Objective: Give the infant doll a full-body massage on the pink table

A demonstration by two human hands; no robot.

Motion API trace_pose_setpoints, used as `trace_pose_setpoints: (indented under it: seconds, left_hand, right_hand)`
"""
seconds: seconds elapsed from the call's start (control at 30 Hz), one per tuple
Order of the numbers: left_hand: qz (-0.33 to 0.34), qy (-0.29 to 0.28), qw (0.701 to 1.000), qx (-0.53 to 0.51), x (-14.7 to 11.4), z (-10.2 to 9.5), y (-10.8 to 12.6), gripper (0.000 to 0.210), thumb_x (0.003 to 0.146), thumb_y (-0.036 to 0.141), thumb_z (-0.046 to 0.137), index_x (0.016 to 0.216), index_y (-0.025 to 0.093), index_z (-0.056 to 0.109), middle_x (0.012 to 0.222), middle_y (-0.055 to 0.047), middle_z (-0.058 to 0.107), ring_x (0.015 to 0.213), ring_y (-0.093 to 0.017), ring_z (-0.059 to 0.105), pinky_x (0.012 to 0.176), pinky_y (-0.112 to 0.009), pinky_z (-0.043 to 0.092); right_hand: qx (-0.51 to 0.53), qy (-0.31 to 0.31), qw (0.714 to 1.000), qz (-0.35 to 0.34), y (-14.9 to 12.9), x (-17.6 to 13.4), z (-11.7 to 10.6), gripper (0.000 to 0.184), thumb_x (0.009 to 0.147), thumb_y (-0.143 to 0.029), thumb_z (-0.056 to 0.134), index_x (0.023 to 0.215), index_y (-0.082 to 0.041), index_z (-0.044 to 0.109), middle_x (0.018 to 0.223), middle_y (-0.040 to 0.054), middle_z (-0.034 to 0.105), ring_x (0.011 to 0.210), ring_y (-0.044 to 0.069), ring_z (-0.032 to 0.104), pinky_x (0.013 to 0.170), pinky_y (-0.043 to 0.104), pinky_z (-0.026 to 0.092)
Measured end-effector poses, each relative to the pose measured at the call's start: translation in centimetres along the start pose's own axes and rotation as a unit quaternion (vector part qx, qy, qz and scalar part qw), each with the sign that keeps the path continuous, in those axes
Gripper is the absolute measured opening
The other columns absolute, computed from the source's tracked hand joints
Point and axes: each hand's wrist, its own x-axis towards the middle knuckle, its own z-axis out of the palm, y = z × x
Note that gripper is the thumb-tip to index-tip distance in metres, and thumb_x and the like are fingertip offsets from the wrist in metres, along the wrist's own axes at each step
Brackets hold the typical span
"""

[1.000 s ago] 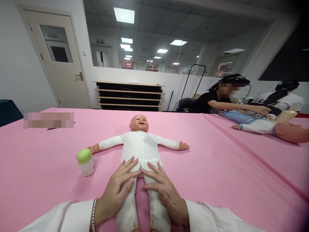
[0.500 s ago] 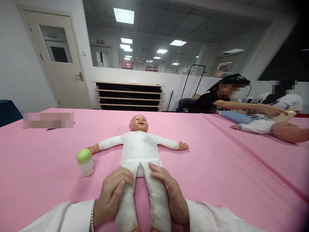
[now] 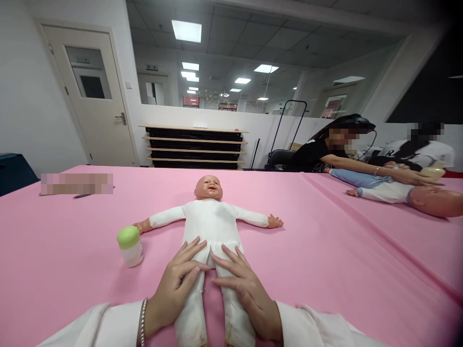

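Lower centre: the left hand (image 3: 176,285) and right hand (image 3: 250,291), bunched narrower half a second earlier, are resting wide-fingered, gripping nothing, on the legs of the doll (image 3: 211,219) lying mid-frame, seemingly repeating a stroke.

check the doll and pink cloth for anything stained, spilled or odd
The doll looks worn: a greyish patch on its white chest, perhaps a stain, yellow-brown marks low on its legs, and what seems a loose thread inside one knee. No spill shows around the green-lidded container on the pink cloth.
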Motion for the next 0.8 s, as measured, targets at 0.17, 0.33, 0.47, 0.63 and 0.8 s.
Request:
trace_pose_setpoints:
  seconds: [0.17,0.33,0.47,0.63,0.8]
  left_hand:
    - [0.022,0.021,0.999,-0.017,-0.2,0.1,0.2,0.035,0.091,0.029,0.037,0.076,0.021,0.068,0.123,-0.005,0.058,0.126,-0.024,0.042,0.106,-0.053,0.030]
    - [0.023,0.080,0.995,-0.049,-0.6,0.4,0.0,0.031,0.091,0.023,0.037,0.073,0.020,0.063,0.091,-0.003,0.071,0.111,-0.021,0.056,0.099,-0.041,0.042]
    - [0.084,0.114,0.987,-0.077,-1.2,0.3,0.3,0.030,0.091,0.018,0.035,0.069,0.019,0.055,0.071,0.000,0.066,0.084,-0.015,0.065,0.083,-0.029,0.050]
    - [0.112,0.113,0.987,-0.029,-1.3,0.1,0.3,0.027,0.091,0.020,0.036,0.088,0.023,0.062,0.096,-0.003,0.067,0.107,-0.018,0.056,0.093,-0.036,0.045]
    - [-0.019,0.053,0.998,0.019,-0.7,0.7,-0.7,0.045,0.090,0.033,0.040,0.136,0.030,0.037,0.145,-0.003,0.032,0.135,-0.025,0.026,0.109,-0.053,0.023]
  right_hand:
    - [0.016,0.003,0.995,-0.101,-0.8,0.0,-0.3,0.038,0.092,-0.030,0.026,0.114,-0.025,0.056,0.108,0.0010,0.065,0.116,0.016,0.051,0.114,0.046,0.009]
    - [0.048,0.088,0.990,-0.099,-1.0,-0.4,0.2,0.038,0.093,-0.028,0.022,0.109,-0.023,0.056,0.091,0.0005,0.066,0.086,0.010,0.061,0.107,0.032,0.030]
    - [0.047,0.157,0.985,-0.061,-0.6,-0.9,0.6,0.038,0.094,-0.030,0.021,0.108,-0.026,0.056,0.097,-0.0001,0.066,0.095,0.013,0.059,0.099,0.030,0.039]
    - [0.035,0.178,0.983,0.015,0.0,-1.0,1.1,0.043,0.094,-0.035,0.020,0.134,-0.030,0.036,0.140,0.0001,0.038,0.130,0.016,0.035,0.110,0.036,0.028]
    - [0.009,0.108,0.992,0.068,0.3,-0.5,0.9,0.050,0.094,-0.040,0.023,0.142,-0.030,0.017,0.151,-0.0004,0.009,0.140,0.019,0.009,0.114,0.046,0.015]
